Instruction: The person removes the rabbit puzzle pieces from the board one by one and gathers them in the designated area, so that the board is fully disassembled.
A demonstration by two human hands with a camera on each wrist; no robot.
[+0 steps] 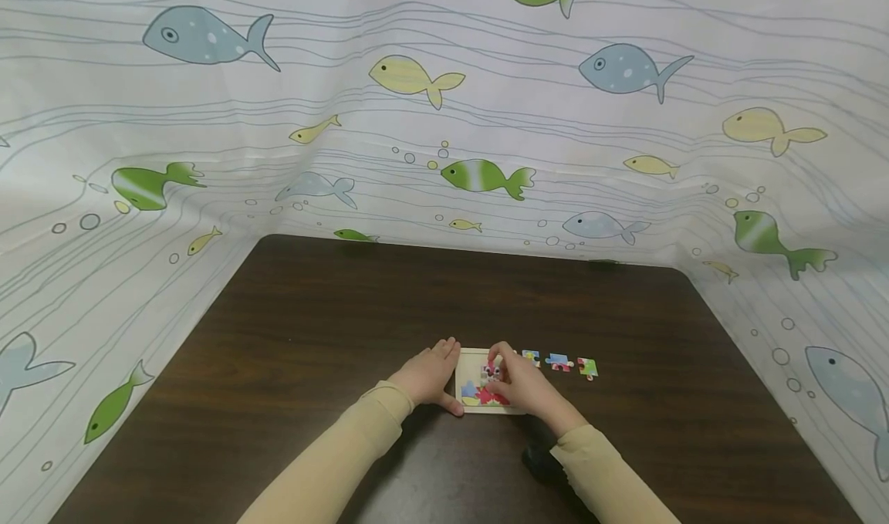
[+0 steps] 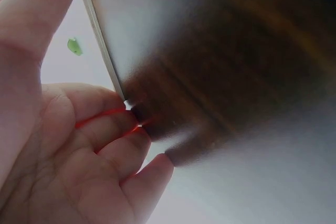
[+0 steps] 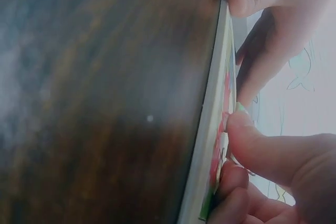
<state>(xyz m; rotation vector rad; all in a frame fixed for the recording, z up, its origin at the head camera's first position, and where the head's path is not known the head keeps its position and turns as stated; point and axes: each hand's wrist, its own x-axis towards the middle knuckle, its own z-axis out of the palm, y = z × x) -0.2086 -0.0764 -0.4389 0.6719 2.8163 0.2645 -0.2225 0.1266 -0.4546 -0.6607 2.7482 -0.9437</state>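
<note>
A small light wooden puzzle tray (image 1: pixel 469 360) lies on the dark table, with colourful jigsaw pieces (image 1: pixel 479 396) along its lower part. My left hand (image 1: pixel 429 376) rests against the tray's left edge, fingers extended near the upper corner and thumb at the lower one. In the left wrist view that hand (image 2: pixel 100 145) touches the tray edge (image 2: pixel 102 40) with its fingertips. Over the tray, my right hand (image 1: pixel 521 385) pinches a puzzle piece (image 1: pixel 491 373) with a pink figure between thumb and index finger. The right wrist view shows its thumb (image 3: pixel 257 148) low against the tray's surface.
To the right of the tray lie loose pieces: a yellow-and-blue piece (image 1: pixel 531 356), a blue-and-pink piece (image 1: pixel 559 362) and a green piece (image 1: pixel 587 367). A dark object (image 1: pixel 542 462) sits under the right wrist. A fish-patterned sheet (image 1: pixel 389 138) surrounds the brown table (image 1: pixel 333 300).
</note>
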